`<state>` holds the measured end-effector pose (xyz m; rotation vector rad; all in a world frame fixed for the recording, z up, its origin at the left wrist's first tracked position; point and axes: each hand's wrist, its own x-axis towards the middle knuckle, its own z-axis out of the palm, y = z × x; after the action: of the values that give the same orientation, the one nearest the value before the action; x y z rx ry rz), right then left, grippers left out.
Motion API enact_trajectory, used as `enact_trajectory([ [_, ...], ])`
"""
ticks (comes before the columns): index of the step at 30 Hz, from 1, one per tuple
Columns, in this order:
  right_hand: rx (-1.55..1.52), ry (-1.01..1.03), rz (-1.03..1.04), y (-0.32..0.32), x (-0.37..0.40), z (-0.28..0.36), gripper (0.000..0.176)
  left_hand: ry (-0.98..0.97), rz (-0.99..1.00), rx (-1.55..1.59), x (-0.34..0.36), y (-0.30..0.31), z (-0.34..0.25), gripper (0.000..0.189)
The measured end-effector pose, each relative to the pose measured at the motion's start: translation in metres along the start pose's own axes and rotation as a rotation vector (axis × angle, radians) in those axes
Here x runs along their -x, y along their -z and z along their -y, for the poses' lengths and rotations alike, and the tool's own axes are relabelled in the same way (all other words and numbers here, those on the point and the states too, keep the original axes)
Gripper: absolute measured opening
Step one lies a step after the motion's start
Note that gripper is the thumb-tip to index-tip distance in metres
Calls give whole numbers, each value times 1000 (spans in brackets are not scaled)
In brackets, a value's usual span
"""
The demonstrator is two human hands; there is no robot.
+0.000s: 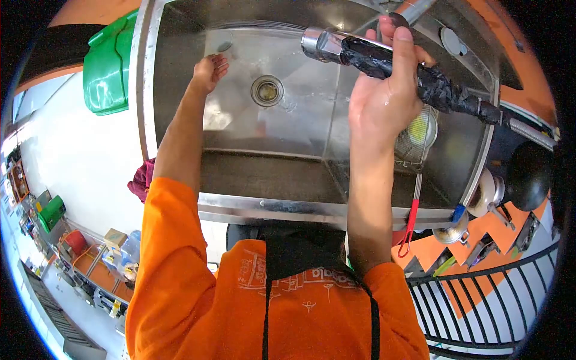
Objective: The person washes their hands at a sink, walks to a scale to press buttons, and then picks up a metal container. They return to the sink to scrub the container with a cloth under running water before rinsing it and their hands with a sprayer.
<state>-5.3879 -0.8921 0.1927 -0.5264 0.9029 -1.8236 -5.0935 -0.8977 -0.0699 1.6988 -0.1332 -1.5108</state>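
My right hand (384,102) is wrapped round a pre-rinse spray nozzle (375,57), its grip bound in black tape and its metal head pointing left over the sink. My left hand (211,72) is over the left part of the steel sink (240,135), fingers loosely bent, with nothing visible in it. Just beyond its fingertips is a small round greyish disc (224,41). Between the hands lies the round drain (267,91), with wet patches around it. Below my right wrist, a wire strainer (414,144) with a red handle (410,225) extends over the sink's front rim.
A round bowl (427,129) sits by the strainer at the sink's right. The braided hose (531,133) runs off right. A maroon cloth (142,180) hangs at the left rim, near a green bin (108,69). Pans and a black railing (480,282) stand to the right.
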Motion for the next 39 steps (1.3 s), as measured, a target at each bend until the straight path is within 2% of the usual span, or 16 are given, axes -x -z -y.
enact_trajectory([
  [6,20,57,18,-6,0,-2,12,34,112,-65,-12,37,31,31],
  [9,32,59,-10,-5,-1,-1,10,-96,110,-259,8,44,48,33],
  [12,53,94,-14,-3,0,0,10,79,21,-175,10,49,57,34],
  [14,79,126,-17,-1,-2,0,9,-50,78,-487,15,63,71,34],
  [16,85,145,-21,-2,-2,1,9,-30,57,-524,16,69,81,33],
  [18,71,148,-26,-3,-1,2,9,140,-41,-281,15,73,87,32],
  [24,4,191,-35,4,-6,1,16,199,-63,-266,20,91,107,29],
  [39,140,145,-28,14,0,5,12,169,-31,-310,29,85,111,32],
])
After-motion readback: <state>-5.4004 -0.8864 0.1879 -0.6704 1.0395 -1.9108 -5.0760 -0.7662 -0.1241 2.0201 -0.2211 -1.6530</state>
